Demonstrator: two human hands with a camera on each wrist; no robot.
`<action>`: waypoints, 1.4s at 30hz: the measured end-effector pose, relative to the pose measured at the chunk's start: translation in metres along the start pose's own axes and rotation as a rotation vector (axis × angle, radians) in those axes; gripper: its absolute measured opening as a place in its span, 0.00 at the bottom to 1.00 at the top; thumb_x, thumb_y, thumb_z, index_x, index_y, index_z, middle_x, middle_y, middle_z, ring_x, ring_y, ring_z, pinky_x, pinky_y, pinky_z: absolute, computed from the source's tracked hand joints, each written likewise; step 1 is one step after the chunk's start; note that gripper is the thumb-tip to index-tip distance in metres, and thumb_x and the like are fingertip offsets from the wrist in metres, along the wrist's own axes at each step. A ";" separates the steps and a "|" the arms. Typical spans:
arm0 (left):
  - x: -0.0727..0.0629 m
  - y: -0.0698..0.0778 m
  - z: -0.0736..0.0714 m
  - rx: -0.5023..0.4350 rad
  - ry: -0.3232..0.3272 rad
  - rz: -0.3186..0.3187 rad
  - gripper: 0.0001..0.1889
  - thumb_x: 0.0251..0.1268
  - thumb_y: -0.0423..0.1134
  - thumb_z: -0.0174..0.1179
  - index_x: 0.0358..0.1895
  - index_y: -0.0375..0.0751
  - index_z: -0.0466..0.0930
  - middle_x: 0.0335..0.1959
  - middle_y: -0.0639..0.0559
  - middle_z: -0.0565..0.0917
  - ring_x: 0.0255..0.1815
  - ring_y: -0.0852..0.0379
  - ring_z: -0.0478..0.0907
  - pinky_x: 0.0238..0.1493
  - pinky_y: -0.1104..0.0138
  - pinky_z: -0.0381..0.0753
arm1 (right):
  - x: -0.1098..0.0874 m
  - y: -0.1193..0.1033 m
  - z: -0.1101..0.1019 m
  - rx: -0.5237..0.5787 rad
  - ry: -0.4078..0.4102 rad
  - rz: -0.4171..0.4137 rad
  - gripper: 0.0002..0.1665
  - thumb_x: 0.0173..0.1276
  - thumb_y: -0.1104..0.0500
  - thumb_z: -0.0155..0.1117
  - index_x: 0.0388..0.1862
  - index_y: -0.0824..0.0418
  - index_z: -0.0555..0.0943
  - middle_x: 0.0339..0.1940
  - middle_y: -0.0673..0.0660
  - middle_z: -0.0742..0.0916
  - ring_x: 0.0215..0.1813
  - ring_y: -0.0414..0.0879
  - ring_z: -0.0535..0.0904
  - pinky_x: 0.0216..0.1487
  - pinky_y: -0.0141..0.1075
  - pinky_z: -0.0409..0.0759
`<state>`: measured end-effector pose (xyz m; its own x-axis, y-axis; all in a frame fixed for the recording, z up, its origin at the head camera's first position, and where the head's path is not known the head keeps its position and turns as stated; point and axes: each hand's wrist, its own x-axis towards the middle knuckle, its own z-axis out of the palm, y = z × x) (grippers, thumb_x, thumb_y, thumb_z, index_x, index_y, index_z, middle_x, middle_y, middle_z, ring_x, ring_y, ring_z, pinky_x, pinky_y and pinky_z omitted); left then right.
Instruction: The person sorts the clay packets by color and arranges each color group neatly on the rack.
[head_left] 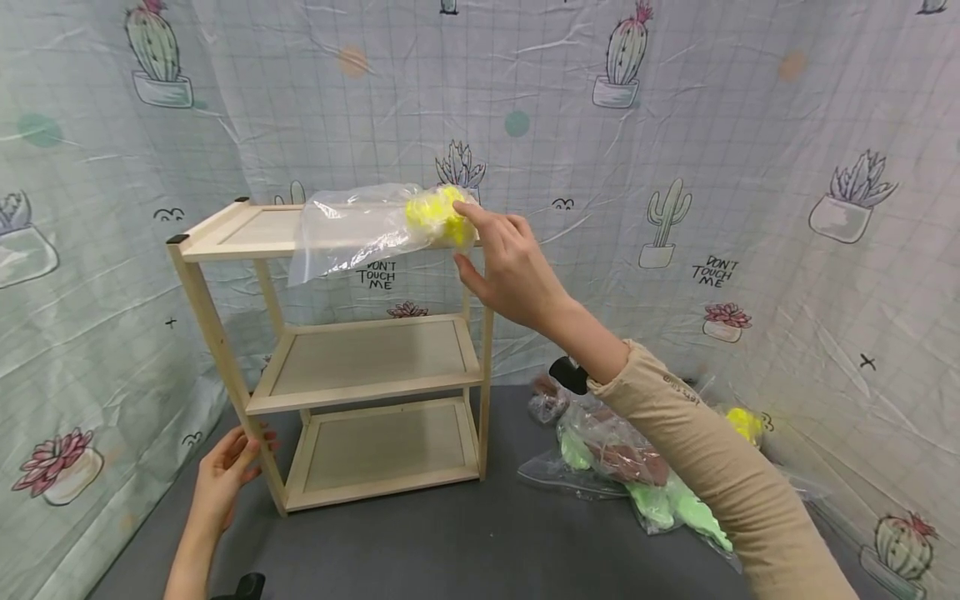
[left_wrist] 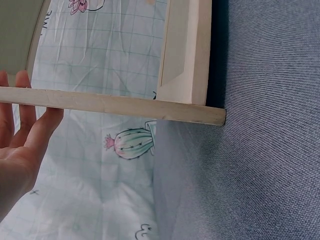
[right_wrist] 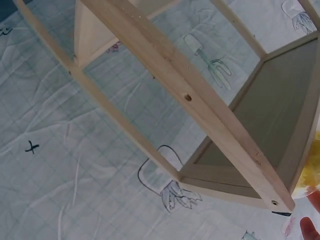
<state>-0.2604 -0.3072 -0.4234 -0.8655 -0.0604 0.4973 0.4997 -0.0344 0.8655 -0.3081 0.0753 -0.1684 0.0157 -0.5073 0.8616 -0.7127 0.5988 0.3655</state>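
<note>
Your left hand (head_left: 223, 475) grips the wooden post (head_left: 213, 337) at 8 o'clock of the head view, and your right hand (head_left: 513, 267), thumb apart, touches with 1 finger (head_left: 476, 217) the yellow-filled bag (head_left: 390, 221) by the top shelf (head_left: 262, 225), near 11 o'clock.

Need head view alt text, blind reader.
A person's right hand touches a clear plastic bag, yellow inside, atop a pale wooden three-tier shelf; the left hand grips its front left leg. Clear plastic bags, brown and green inside, lie to the right.
</note>
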 end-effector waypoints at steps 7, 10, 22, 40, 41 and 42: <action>-0.001 -0.012 -0.012 0.005 -0.031 0.031 0.17 0.67 0.32 0.46 0.58 0.39 0.68 0.42 0.63 0.82 0.41 0.68 0.80 0.34 0.75 0.77 | -0.001 -0.003 0.005 0.069 -0.075 0.045 0.27 0.62 0.61 0.54 0.61 0.64 0.65 0.53 0.62 0.75 0.48 0.50 0.76 0.50 0.45 0.67; 0.001 -0.021 -0.018 0.001 -0.053 0.035 0.18 0.66 0.34 0.47 0.59 0.41 0.68 0.44 0.63 0.82 0.42 0.68 0.80 0.34 0.75 0.77 | -0.001 -0.004 0.006 0.068 -0.117 0.060 0.29 0.63 0.61 0.53 0.63 0.64 0.63 0.53 0.60 0.77 0.48 0.49 0.76 0.51 0.46 0.65; -0.008 0.004 0.003 0.017 0.019 -0.020 0.16 0.67 0.30 0.43 0.54 0.47 0.72 0.40 0.65 0.82 0.40 0.69 0.80 0.34 0.76 0.77 | 0.011 -0.014 0.007 0.020 -0.355 0.133 0.31 0.56 0.58 0.54 0.61 0.59 0.64 0.58 0.55 0.74 0.63 0.51 0.63 0.60 0.50 0.54; -0.006 0.004 0.006 0.029 0.027 -0.007 0.15 0.67 0.31 0.44 0.55 0.44 0.71 0.40 0.66 0.82 0.40 0.71 0.80 0.35 0.77 0.77 | 0.039 -0.044 0.035 -0.063 -0.484 0.083 0.36 0.57 0.51 0.50 0.67 0.52 0.57 0.56 0.56 0.71 0.52 0.46 0.72 0.59 0.54 0.51; -0.006 0.004 0.005 0.029 0.026 -0.005 0.15 0.67 0.31 0.44 0.55 0.43 0.71 0.40 0.66 0.82 0.40 0.71 0.80 0.36 0.77 0.77 | 0.042 -0.046 0.037 -0.060 -0.490 0.080 0.36 0.58 0.51 0.50 0.67 0.52 0.57 0.56 0.56 0.71 0.54 0.47 0.70 0.59 0.54 0.50; -0.006 0.003 0.005 0.030 0.027 -0.003 0.16 0.67 0.31 0.44 0.55 0.43 0.71 0.40 0.65 0.82 0.40 0.70 0.80 0.36 0.77 0.77 | 0.045 -0.048 0.039 -0.058 -0.500 0.077 0.36 0.58 0.51 0.50 0.68 0.52 0.56 0.56 0.55 0.71 0.56 0.47 0.68 0.59 0.54 0.50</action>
<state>-0.2542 -0.3022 -0.4232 -0.8655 -0.0875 0.4932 0.4955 -0.0050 0.8686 -0.3006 -0.0008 -0.1607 -0.3832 -0.6861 0.6184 -0.6582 0.6725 0.3383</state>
